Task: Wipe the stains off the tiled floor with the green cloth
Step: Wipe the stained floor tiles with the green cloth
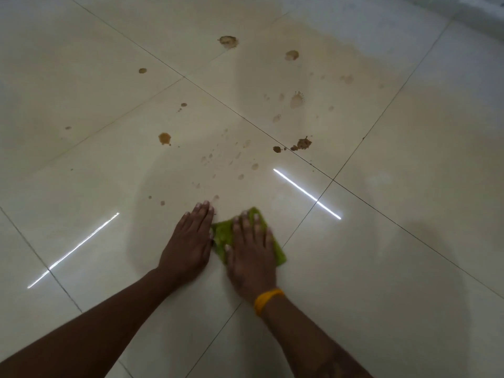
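Observation:
A green cloth (222, 236) lies flat on the cream tiled floor (381, 241), mostly covered by my right hand (251, 249), which presses on it with straight fingers. My left hand (188, 241) rests flat on the bare tile just left of the cloth, its fingers straight. Brown stains dot the tiles beyond my hands: a dark splatter (301, 144), an orange-brown blot (164, 138), a ringed spot (228, 41) and another (291, 55) farther off. Several faint pale drops (237, 156) lie just ahead of my fingertips.
Dark grout lines (332, 180) cross the glossy floor. Two bright light reflections (306, 193) (73, 249) streak the tiles on either side of my hands. A yellow band (267, 300) sits on my right wrist. A white edge (485, 6) shows at the far right corner.

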